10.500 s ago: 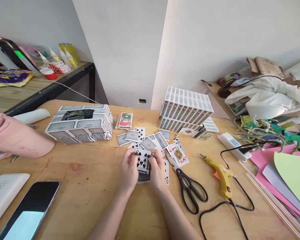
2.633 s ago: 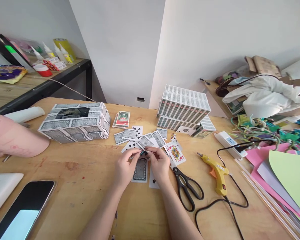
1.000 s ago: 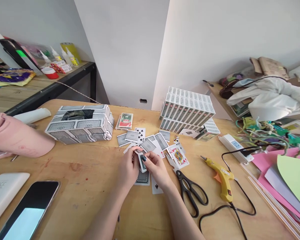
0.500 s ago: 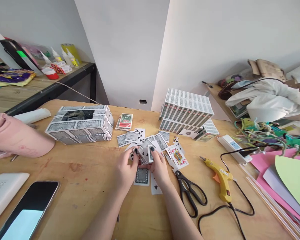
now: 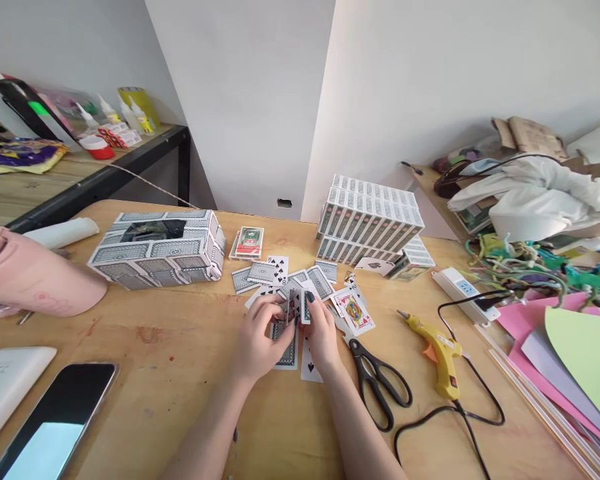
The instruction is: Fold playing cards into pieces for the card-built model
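Observation:
Both my hands hold folded playing cards (image 5: 298, 303) just above the wooden table. My left hand (image 5: 263, 333) grips their left side between thumb and fingers, and my right hand (image 5: 322, 333) pinches the right side. How many cards are held I cannot tell. Under and in front of the hands lies a face-down card with a grey patterned back (image 5: 286, 357), next to a spade card (image 5: 310, 365) partly hidden by my right wrist. More loose cards lie behind, among them an eight of spades (image 5: 280, 268) and a jack of hearts (image 5: 353, 311).
A card-covered box (image 5: 155, 250) stands at left, near a pink bottle (image 5: 45, 273) and a phone (image 5: 55, 420). Card packs (image 5: 370, 223) are stacked at the back. Scissors (image 5: 379, 380), a yellow glue gun (image 5: 440, 360) with its cord, and a power strip (image 5: 465, 293) are at right.
My left hand has moved right and turned more over the cards, now closer to my right hand. The cards held between them have come more upright. The view has shifted slightly.

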A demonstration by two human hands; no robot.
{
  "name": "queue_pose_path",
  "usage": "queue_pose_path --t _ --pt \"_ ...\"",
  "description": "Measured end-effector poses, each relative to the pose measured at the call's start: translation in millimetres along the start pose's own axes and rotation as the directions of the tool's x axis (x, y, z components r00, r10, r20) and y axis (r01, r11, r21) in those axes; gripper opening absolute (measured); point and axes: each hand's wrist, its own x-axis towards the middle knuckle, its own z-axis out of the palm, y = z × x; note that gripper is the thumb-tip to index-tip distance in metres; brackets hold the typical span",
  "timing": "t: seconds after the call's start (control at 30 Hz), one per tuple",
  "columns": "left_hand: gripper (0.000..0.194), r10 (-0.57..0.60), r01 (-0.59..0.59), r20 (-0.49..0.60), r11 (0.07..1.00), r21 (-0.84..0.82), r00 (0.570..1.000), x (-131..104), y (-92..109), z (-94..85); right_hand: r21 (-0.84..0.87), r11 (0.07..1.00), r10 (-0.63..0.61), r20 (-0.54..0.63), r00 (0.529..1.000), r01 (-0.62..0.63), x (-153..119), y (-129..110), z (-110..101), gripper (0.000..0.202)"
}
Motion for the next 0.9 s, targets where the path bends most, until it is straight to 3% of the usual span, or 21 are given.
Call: queue_pose_path --t 0.2,0.43,0.9 --pt "0.016 0.013 -0.015 0.17 1.0 0.01 0.985 -0.1 0.4 -2.7 -0.027 0.999 0.038 0.041 0.998 -0.037 -1.8 -8.7 1.4 0.029" --pt "0.016 0.027 -0.036 0.178 0.998 0.05 0.984 -1.8 -0.8 -2.0 0.008 0.997 0.073 0.041 0.996 -0.073 -0.2 -7.2 4.9 0.031" --pt "0.021 -0.062 0.068 0.194 0.997 -0.024 0.979 -1.8 -0.2 -2.8 -0.083 0.994 0.077 0.049 0.996 -0.073 1.4 -5.1 2.5 0.034"
